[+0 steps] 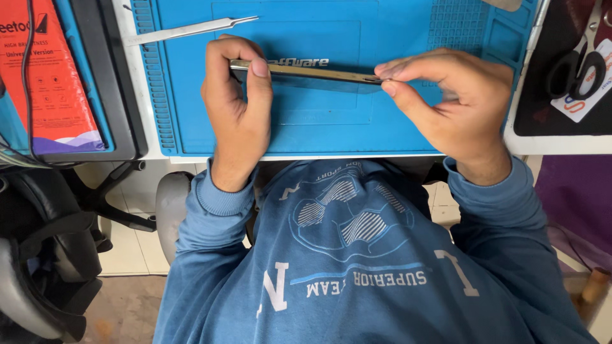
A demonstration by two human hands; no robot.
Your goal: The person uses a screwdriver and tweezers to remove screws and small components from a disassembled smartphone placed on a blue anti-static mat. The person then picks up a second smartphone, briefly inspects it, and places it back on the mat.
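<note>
A thin, flat metallic phone (312,72) is gripped edge-on above the blue silicone work mat (357,127) by the closed left hand (237,111); its other end is pinched by the right hand (456,105).

Mat (331,127) is showing bright blue. Tweezers (191,28) are looking silver. Thin phone (312,72) edge is reading metallic gold-grey. Sweatshirt (357,267) is showing blue, white letters, striped ball print. Scissors (577,70) handles black. Package (48,76) red, fading purple-white below.

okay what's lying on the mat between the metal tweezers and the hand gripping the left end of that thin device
Nothing. In the head view, only bare blue mat separates the tweezers from the left hand gripping the thin device.
</note>
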